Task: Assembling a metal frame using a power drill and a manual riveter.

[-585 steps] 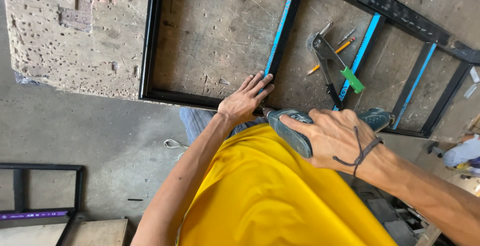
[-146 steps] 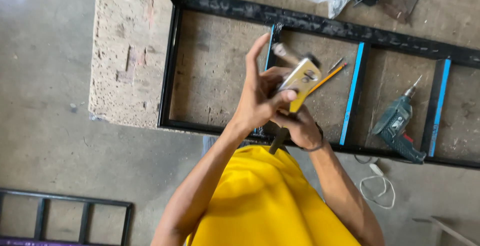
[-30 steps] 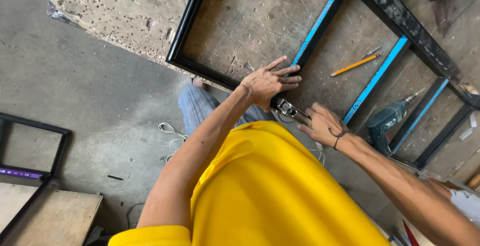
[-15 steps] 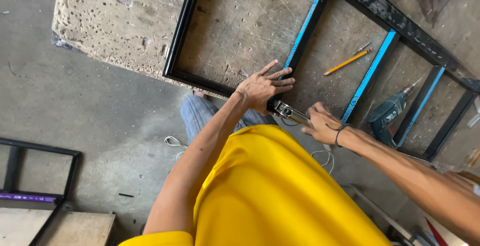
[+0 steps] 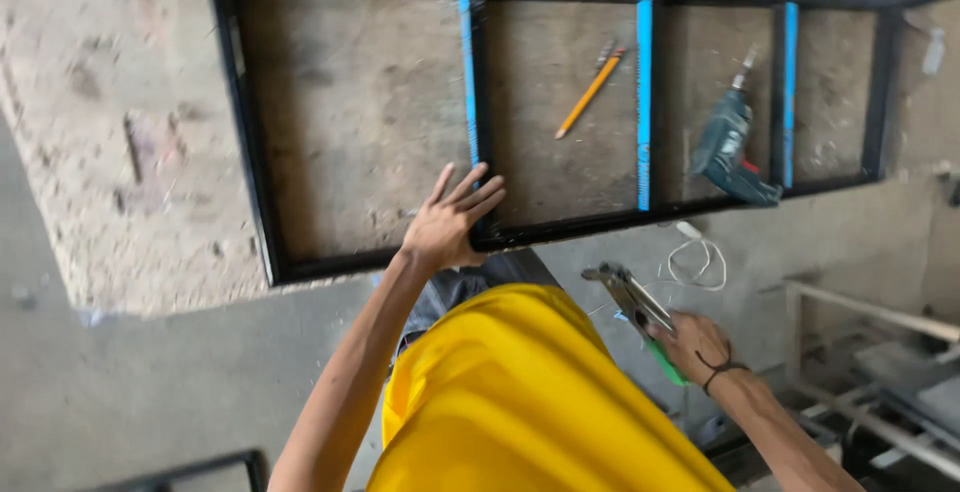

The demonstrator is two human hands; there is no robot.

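Left hand (image 5: 452, 220) flat, fingers spread, pressing on frame (image 5: 560, 227) where the near rail meets a blue-taped crossbar (image 5: 467, 82); arm extended forward, elbow slightly bent. Right hand (image 5: 695, 342) down at the right side, off the counter (image 5: 130, 172), closed around a riveter (image 5: 632, 302) with green grips, nose pointing up-left toward the frame but well apart from it; black band on wrist. Frame lies flat on the counter, near rail at the edge. Pencil (image 5: 590, 92) and drill (image 5: 732, 144) lie inside the frame bays. White cord (image 5: 695, 257) hangs just below the rail.
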